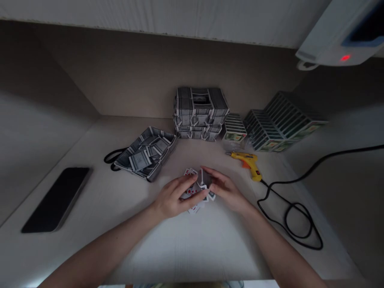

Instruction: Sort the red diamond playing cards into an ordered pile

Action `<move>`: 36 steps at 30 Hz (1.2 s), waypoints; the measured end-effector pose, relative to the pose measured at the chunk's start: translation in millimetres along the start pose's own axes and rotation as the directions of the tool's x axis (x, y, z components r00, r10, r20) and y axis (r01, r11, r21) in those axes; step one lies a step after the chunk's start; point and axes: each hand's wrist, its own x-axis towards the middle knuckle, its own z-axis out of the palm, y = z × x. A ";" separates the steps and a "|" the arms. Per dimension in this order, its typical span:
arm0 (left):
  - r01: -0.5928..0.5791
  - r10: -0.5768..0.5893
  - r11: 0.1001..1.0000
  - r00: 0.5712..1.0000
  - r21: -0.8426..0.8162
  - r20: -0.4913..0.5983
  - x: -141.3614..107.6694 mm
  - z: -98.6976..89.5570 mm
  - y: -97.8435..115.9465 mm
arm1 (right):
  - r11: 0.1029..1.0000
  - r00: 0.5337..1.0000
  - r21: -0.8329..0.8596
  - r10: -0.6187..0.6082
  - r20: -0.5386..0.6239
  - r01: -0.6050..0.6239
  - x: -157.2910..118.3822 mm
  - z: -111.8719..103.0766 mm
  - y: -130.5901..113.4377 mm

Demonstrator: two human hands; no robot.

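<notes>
So, print check first: picture labels with green, red and pale patches on the ends of the small card box row (235,127) and the big card box stack (283,122), both well right of the tray (157,173); lettering too small to read. Glue gun (248,163), yellow with an orange trigger, right of the tray: small mark near the handle's end, unreadable.

Containers: tray is covered in patterned card backs and sits at an angle, with loose cards (141,160) piled inside, patterned backs mostly up. Black loop (111,157) pokes out by its left end. Chest (200,110), same patterned cards, just beyond the tray to the right; opening in its top, contents too dark to tell.

Hands: both over the face-up cards (194,209), right of the tray and nearer the person; red pips show, values blurred. Right hand (210,179) has its grip clamped on a card piece (205,178); one card or several, can't tell. Left hand (200,186) has thumb and fingers spread at the same piece; can't tell if its grip is clamped. Phone (58,200) left of the tray, screen dark, flat on the table (180,248).
</notes>
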 end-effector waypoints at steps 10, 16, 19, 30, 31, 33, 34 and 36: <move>0.037 -0.046 0.988 0.997 -0.147 -0.061 11.9 0.0 6.2 | 0.998 0.983 0.055 0.031 0.181 -0.041 1.5 -7.2 12.0; 0.040 -0.056 0.972 0.997 -0.230 -0.061 10.3 2.4 4.6 | 0.999 0.993 0.041 0.029 0.115 -0.034 2.9 -10.0 8.5; 0.046 -0.060 0.969 0.997 -0.241 -0.050 9.4 2.6 5.0 | 0.997 0.984 0.065 0.017 0.178 -0.029 3.6 -10.6 11.4; 0.004 -0.014 0.974 0.999 -0.227 -0.043 12.6 -1.5 5.1 | 0.992 0.987 -0.125 0.029 0.157 -0.009 -1.7 -3.1 12.1; -0.014 0.003 0.977 0.999 -0.212 -0.052 13.0 -1.8 5.1 | 0.991 0.987 -0.135 0.020 0.158 0.001 -2.2 -1.9 10.6; -0.053 0.043 0.982 0.997 -0.180 -0.060 13.5 -2.0 5.3 | 0.986 0.989 -0.163 -0.018 0.149 0.043 -3.4 0.4 9.3; -0.071 0.062 0.983 0.996 -0.167 -0.059 13.5 -2.1 5.6 | 0.981 0.989 -0.183 -0.043 0.139 0.069 -4.0 1.4 9.5; -0.090 0.083 0.985 0.995 -0.149 -0.056 13.3 -2.0 5.9 | 0.965 0.989 -0.237 -0.091 0.117 0.117 -5.2 2.6 10.7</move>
